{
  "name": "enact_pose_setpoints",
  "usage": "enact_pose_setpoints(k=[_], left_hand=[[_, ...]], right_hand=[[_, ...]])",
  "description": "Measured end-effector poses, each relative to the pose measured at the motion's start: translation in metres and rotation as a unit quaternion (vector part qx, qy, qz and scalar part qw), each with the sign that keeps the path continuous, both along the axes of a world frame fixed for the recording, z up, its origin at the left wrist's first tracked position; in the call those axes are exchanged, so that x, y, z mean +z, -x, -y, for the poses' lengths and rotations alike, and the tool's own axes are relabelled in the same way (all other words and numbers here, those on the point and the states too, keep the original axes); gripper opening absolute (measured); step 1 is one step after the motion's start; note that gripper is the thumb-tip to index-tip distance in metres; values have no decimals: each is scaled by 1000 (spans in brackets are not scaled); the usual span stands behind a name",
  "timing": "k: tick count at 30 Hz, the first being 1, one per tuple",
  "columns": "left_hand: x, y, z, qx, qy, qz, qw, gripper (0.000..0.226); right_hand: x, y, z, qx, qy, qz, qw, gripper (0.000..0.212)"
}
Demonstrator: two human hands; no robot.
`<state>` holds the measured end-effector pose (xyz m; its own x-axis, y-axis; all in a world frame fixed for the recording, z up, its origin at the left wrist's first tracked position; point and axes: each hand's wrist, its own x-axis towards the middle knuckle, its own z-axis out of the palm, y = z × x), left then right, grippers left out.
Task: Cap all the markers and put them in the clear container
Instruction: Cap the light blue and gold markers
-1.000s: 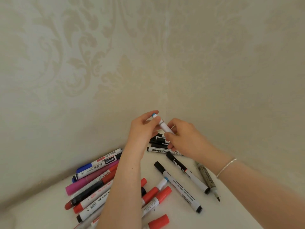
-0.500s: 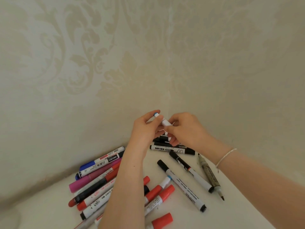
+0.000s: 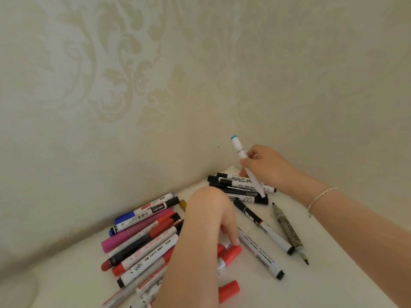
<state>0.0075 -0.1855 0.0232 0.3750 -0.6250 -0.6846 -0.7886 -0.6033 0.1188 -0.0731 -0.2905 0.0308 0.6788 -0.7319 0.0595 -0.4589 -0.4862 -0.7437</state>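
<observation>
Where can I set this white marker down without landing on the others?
Bare white surface lies right of the grey double-tipped pen, beneath the right forearm. More lies near left, between wall and coloured marker pile. Crowded: the corner's black marker stack and around the left hand.

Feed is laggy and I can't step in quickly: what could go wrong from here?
1. The grey pen lies with both tips bare; it may dry out or mark the table.
2. The left hand, reaching into the red markers, may scatter them.
3. No container is in view for the right hand's marker.
</observation>
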Motion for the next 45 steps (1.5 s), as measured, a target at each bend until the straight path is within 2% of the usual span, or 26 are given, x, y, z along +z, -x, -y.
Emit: enact_pose_setpoints(k=[4,7,9,11,12,13,16,18,19,21,23,27,36,39,42,45], left_hand=[[-8,-1,5,-2,16,18,1000,50],[-15,-12,5,15,38,1,999,29],[-16,-20,1,35,97,-14,995,18],[-13,-29,-5,71,203,-49,975,14],[-12,-33,-8,105,271,-83,953,6],[-10,-38,-12,152,345,-130,917,7],[-13,-51,-14,306,520,-285,745,24],[-14,-52,-12,368,555,-367,650,18],[-13,-51,-11,387,553,-398,621,13],[-13,-51,-10,406,544,-441,588,10],[-13,-51,-9,414,539,-459,572,11],[-13,-52,-9,419,534,-471,563,9],[-9,-44,-8,395,502,-505,580,10],[-7,-43,-10,385,492,-525,578,11],[-7,-43,-13,376,481,-547,573,13],[-9,-45,-14,368,483,-539,584,20]], right_hand=[[6,-3,-8,17,-38,33,999,7],[6,-7,-12,21,-77,76,994,7],[8,-8,-15,10,-89,120,989,7],[11,-6,-18,-13,-104,190,976,8],[12,-5,-18,-26,-114,230,966,9],[13,-3,-18,-37,-127,271,954,11],[18,1,-16,-47,-176,369,911,13],[20,3,-16,-37,-192,400,895,13],[21,4,-17,-31,-194,409,891,12],[22,4,-18,-26,-189,417,889,10],[22,3,-19,-32,-176,420,890,9],[20,0,-20,-46,-152,431,888,13],[14,-8,-25,-42,-121,403,906,10],[14,-9,-25,-17,-162,383,909,8],[15,-10,-22,12,-243,370,897,12],[19,-8,-17,52,-302,332,892,15]])
